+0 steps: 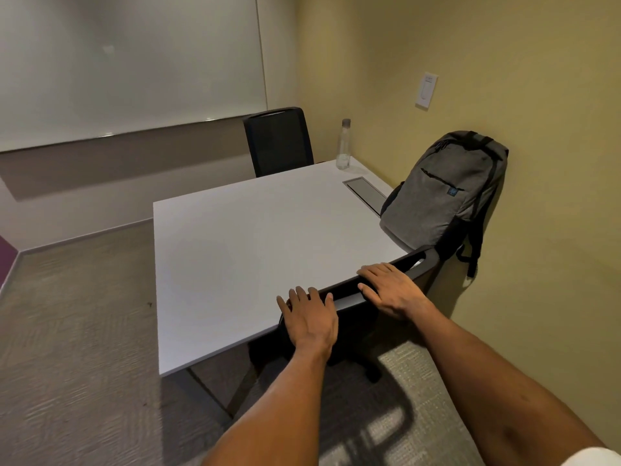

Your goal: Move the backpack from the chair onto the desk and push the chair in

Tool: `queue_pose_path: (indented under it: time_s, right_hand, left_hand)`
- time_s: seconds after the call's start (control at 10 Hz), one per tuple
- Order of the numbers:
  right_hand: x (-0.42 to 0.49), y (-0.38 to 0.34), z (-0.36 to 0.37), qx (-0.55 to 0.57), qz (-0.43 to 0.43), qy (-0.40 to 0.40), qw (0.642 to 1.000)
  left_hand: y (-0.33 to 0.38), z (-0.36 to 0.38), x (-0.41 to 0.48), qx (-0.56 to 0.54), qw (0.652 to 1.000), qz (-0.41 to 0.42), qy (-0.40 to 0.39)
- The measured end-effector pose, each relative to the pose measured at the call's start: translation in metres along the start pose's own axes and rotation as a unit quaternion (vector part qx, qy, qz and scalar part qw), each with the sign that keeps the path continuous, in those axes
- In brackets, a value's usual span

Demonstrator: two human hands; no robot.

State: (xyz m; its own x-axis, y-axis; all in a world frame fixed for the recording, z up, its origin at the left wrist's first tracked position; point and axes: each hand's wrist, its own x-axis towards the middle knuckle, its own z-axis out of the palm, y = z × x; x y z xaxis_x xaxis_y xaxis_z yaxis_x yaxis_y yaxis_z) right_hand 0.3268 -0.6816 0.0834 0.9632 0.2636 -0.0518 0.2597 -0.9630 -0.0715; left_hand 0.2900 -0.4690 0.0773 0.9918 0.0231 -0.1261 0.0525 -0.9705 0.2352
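A grey backpack [447,193] stands upright on the right side of the white desk [242,250], leaning against the yellow wall. The near black chair [349,290] is tucked against the desk's front edge, its seat hidden under the top. My left hand [311,316] lies flat on the left end of the chair's backrest top, fingers spread. My right hand [391,287] rests on the backrest top further right, fingers draped over the rim. Neither hand visibly clenches the backrest.
A second black chair [277,141] stands at the desk's far side. A clear bottle [343,144] sits at the far right corner beside a metal cable hatch [366,193]. A whiteboard [127,62] covers the back wall. Carpet lies to the left.
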Motion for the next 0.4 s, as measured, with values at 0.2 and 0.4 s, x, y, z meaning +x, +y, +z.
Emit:
queue_pose_path:
  time_s: [0.2, 0.4]
  right_hand:
    - [-0.013, -0.077, 0.009, 0.028, 0.022, -0.002, 0.999]
    - [-0.02, -0.169, 0.026, 0.014, 0.024, 0.015, 1.0]
  left_hand:
    - [-0.065, -0.012, -0.023, -0.042, 0.999, 0.008, -0.024]
    - [-0.157, -0.006, -0.041, -0.07, 0.997, 0.031, -0.032]
